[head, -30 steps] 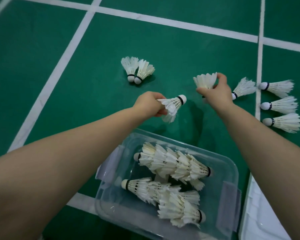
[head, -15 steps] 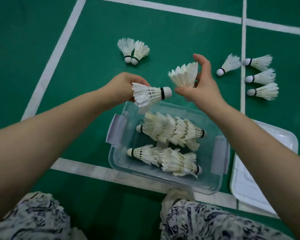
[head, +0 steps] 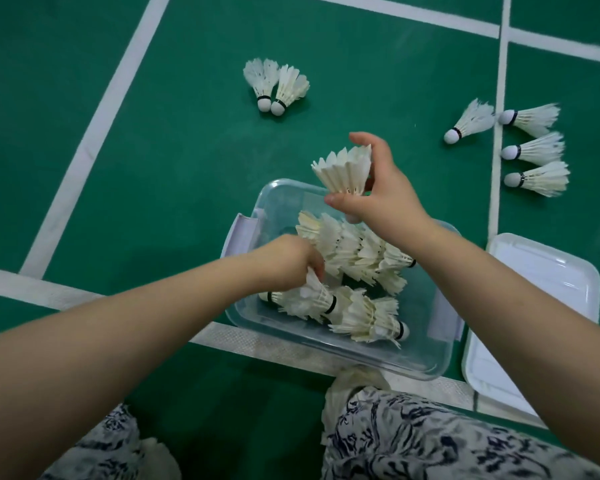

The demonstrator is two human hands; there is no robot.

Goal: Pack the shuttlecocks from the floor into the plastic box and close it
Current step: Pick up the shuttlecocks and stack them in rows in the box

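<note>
A clear plastic box (head: 426,358) sits on the green floor in front of me, with two rows of nested white shuttlecocks (head: 354,251) inside. My left hand (head: 288,265) is down in the box, fingers closed on a shuttlecock (head: 317,296) at the near row. My right hand (head: 381,195) hovers over the box's far edge and holds another shuttlecock (head: 345,169) feathers up. Two loose shuttlecocks (head: 276,83) lie on the floor beyond the box. Several more shuttlecocks (head: 530,152) lie at the far right.
The white box lid (head: 548,282) lies flat on the floor to the right of the box. White court lines cross the floor. My knees in patterned cloth (head: 430,438) are at the bottom, close to the box's near edge.
My left hand has dropped from above the box into it with its shuttlecock. My right hand has stayed over the far edge with its shuttlecock. The view has tilted further down.
</note>
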